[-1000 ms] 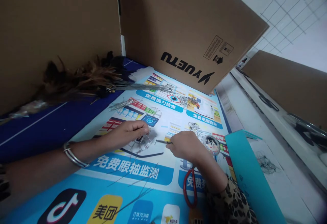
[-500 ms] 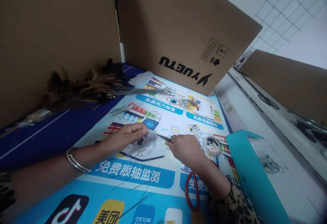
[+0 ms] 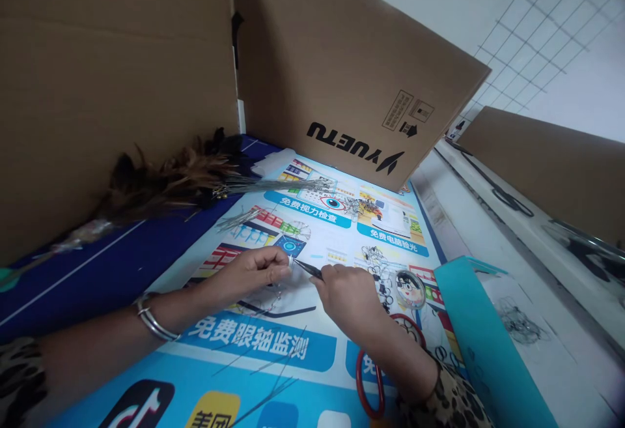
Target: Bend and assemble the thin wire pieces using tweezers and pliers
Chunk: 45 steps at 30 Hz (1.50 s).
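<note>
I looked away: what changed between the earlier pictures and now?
The pliers in the right hand moved toward the left hand; their tips, earlier clear of its fingers, now appear to meet the pale piece pinched there. The right hand kept its grip; the red-handled tool and feathers stayed put.

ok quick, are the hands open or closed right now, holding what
Left hand: closed, pinching wire.
Right hand: closed, holding pliers.

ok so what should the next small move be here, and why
Perhaps a light squeeze of the pliers, with the left hand held steady: that hand pinches what looks like thin wire, and the right hand has the pliers' tip right at it, though whether it grips is too small to tell.
</note>
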Tool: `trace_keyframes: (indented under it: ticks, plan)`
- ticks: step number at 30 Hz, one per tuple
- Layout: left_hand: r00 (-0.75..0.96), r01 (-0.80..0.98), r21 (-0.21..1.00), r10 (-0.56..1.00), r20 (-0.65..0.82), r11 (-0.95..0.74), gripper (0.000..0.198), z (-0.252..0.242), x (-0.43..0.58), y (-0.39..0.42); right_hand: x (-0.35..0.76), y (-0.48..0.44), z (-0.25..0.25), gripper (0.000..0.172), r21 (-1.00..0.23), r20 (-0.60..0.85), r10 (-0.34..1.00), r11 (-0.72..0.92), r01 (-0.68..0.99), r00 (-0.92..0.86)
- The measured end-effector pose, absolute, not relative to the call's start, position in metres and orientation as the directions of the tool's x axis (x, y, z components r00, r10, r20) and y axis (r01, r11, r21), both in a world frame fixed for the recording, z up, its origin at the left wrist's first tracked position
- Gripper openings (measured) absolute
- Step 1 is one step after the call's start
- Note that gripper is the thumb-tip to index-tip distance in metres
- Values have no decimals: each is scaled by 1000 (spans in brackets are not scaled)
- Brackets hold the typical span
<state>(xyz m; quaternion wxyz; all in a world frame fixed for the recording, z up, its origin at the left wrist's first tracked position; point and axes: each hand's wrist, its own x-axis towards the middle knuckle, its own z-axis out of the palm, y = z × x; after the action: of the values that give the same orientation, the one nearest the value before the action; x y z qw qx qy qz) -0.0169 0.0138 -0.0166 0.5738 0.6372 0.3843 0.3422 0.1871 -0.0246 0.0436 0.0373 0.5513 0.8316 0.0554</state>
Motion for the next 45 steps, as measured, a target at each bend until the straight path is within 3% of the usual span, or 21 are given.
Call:
trace_keyframes:
  ticks: [7, 11, 19, 29, 38, 45]
  plan:
    - [476, 59, 998, 878, -48, 23, 23, -16, -16, 11, 188, -23, 45, 33, 94, -27, 918, 396, 914, -395]
    - [553, -30, 986, 824, -122, 166, 23, -17, -20, 11, 194, -19, 48, 32, -16, -34, 911, 410, 912, -410]
    - [712, -188, 927, 695, -99, 324, 20, -22, -26, 13, 200, -6, 38, 30, -278, 4, 835, 529, 802, -550]
    - [756, -266, 857, 647, -100, 442, 19, -20, -26, 11, 199, -5, 30, 30, -506, 37, 753, 581, 638, -657]
    - [767, -326, 814, 637, -70, 481, 18, -23, -26, 12, 199, -5, 26, 29, -572, 43, 763, 547, 611, -644]
    - [773, -276, 840, 627, -95, 468, 22, -24, -25, 13, 194, -10, 25, 31, -510, 20, 783, 543, 668, -621]
